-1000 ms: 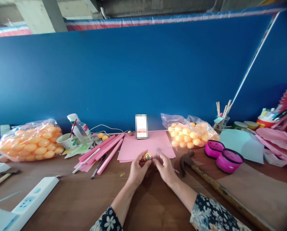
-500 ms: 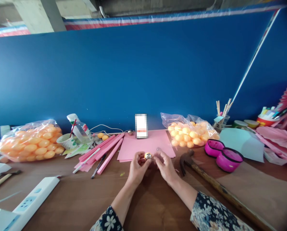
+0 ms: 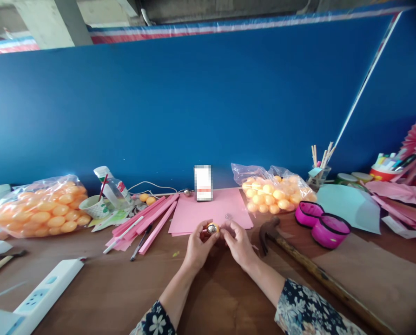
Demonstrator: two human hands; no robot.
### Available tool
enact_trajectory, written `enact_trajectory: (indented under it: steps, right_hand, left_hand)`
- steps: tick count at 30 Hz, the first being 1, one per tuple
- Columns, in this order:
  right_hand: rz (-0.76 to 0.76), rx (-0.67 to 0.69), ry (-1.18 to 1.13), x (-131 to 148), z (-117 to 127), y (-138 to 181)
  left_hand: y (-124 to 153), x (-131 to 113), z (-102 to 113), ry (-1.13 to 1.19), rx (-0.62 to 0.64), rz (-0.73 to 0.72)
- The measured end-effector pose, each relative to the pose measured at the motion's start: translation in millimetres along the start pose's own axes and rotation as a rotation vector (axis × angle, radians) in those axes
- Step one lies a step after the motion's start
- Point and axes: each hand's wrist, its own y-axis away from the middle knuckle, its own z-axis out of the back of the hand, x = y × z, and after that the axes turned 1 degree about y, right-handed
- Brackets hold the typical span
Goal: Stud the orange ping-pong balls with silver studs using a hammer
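Observation:
Between the fingertips of my left hand is a small orange ball with a shiny silver patch facing me. My right hand sits close at the ball's right side, thumb and forefinger pinched together near its edge. Whatever may be in that pinch is too small to make out. Both hands are over the front edge of pink paper sheets. A small clear scrap lies on the paper just beyond my right fingers. A phone with a blurred screen stands upright at the back of the sheets.
Bags of orange balls stand at left and right. A claw hammer lies beside my right forearm, near magenta wristbands. Pink strips, a pen, a paper cup and a power strip are on the left.
My right fingertips have drawn in slightly closer around the ball's edge. The ball stays in my left hand, turned a little. The whole view has shifted slightly.

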Motion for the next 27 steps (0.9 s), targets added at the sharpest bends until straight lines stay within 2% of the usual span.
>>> enact_trajectory:
  steps: [10,15,27]
  right_hand:
    - [0.034,-0.013,0.005,5.8,2.0,-0.8]
    - [-0.013,-0.010,-0.026,7.8,1.0,-0.1]
    - [-0.018,-0.007,-0.060,9.3,0.9,0.9]
  left_hand:
    - [-0.5,-0.6,-0.9,0.075,0.004,-0.005]
    - [1.0,-3.4,-2.1,0.056,-0.001,-0.018]
    - [0.3,-1.1,-1.3,0.051,-0.039,0.019]
